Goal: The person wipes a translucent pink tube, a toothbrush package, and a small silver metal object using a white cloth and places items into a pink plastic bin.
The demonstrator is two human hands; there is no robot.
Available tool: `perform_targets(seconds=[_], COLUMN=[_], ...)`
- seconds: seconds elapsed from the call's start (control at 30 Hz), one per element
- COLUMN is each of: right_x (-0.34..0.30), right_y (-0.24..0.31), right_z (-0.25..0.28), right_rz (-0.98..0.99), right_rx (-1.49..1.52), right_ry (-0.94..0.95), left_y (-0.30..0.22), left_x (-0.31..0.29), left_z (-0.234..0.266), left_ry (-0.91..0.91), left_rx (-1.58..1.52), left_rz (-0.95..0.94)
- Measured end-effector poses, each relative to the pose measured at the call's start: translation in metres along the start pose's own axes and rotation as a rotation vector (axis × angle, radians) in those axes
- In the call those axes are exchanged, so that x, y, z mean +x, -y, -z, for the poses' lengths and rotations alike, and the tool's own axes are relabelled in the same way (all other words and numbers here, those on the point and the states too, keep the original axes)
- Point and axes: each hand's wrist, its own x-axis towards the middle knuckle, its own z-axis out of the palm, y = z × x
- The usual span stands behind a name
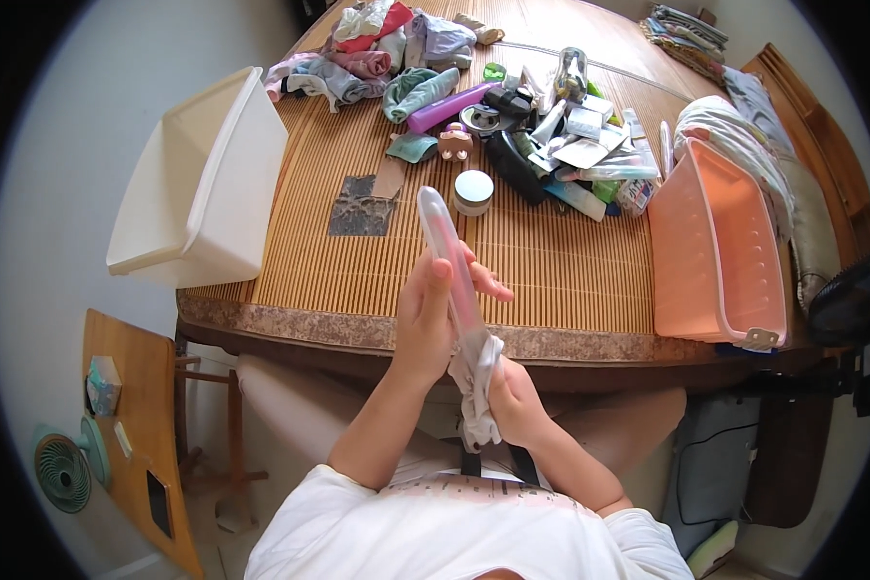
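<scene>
My left hand (423, 314) grips a long translucent plastic case (439, 224) with a rounded upper end and a pinkish tint. Its thumb lies along the near side, while the fingers show on the far side. A crumpled white cloth (477, 391) wraps the case's lower end, and my right hand (520, 401) is closed around that cloth. What is inside the case, if anything, I cannot make out. Just beyond its tip, a round jar (473, 193) with a pale lid stands on the bamboo mat (570, 261).
A white bin (237, 184) stands at the left, an orange basket (715, 261) at the right. Folded clothes (358, 68) pile up at the back left. Tubes, bottles and a black case (514, 167) heap behind the jar. A small wooden table (135, 435) with a fan stands lower left.
</scene>
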Motion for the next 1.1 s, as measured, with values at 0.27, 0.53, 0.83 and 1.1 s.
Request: perform_targets(seconds=[0.27, 0.53, 0.83, 1.1], right_x=[0.009, 0.006, 0.029, 0.037], right_y=[-0.017, -0.006, 0.004, 0.084], right_z=[0.013, -0.002, 0.005, 0.065], right_rz=[0.097, 0.32, 0.592, 0.55], right_rx=[0.476, 0.069, -0.047, 0.349], right_ry=[-0.457, -0.403, -0.671, -0.738], left_y=[-0.003, 0.017, 0.016, -0.008], left_x=[-0.02, -0.031, -0.066, -0.073], left_z=[-0.013, -0.03, -0.033, -0.027], left_ry=[-0.069, 0.197, 0.386, 0.213], left_rx=[-0.08, 1.025, 1.175, 0.883], left_rz=[-0.055, -0.249, -0.001, 0.245])
